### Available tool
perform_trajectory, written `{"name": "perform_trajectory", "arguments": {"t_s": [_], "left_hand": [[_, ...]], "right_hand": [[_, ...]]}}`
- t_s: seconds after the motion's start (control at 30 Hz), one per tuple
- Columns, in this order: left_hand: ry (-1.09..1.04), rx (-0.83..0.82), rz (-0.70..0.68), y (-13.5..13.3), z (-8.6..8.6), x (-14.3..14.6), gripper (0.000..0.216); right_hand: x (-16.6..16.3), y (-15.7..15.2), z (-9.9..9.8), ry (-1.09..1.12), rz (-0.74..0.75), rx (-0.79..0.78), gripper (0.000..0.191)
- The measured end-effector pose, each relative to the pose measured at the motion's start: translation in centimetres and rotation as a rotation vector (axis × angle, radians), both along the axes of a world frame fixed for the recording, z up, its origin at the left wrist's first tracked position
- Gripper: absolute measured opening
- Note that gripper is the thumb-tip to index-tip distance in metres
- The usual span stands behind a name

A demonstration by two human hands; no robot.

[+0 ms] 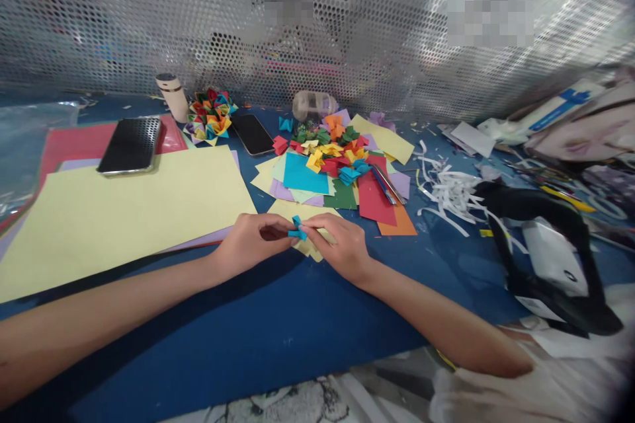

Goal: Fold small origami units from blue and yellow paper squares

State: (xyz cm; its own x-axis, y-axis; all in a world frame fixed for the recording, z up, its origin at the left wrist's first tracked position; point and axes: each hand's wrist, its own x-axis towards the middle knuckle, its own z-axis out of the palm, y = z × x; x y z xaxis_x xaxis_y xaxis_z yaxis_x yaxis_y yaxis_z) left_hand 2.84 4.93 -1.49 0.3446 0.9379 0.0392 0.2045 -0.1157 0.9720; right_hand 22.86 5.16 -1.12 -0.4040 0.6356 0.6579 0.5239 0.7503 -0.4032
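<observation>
Between the fingertips of both hands is a small folded piece of blue paper (297, 233), held just above the table. My left hand (248, 244) pinches it from the left, thumb and fingers closed. From the right, my right hand (342, 244) pinches its other side; fingertips hide part of the folds. Under the hands lie pale yellow paper squares (317, 254). Just beyond them sits a pile of small folded paper pieces (337, 162) in red, yellow, orange, green and blue, along with a flat blue paper square (302, 174).
Large yellow sheets (149, 205) with a phone (129, 145) on them cover the left. Behind stand a white cylinder (172, 98), a paper-flower ball (211, 117) and another phone (253, 133). Rightward are scissors (389, 186), white paper strips (449, 188) and a black strap (590, 264).
</observation>
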Motion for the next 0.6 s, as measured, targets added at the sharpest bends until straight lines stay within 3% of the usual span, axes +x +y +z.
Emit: {"name": "perform_trajectory", "arguments": {"t_s": [0.33,0.6], "left_hand": [[0.052,0.105,-0.030,-0.23,0.37,-0.09,0.015],[0.030,-0.006,0.052,0.23,-0.12,-0.21,0.025]], "right_hand": [[-0.07,-0.07,0.06,0.026,-0.012,-0.056,0.011],[-0.12,0.07,0.24,0.047,-0.034,-0.082,0.009]]}}
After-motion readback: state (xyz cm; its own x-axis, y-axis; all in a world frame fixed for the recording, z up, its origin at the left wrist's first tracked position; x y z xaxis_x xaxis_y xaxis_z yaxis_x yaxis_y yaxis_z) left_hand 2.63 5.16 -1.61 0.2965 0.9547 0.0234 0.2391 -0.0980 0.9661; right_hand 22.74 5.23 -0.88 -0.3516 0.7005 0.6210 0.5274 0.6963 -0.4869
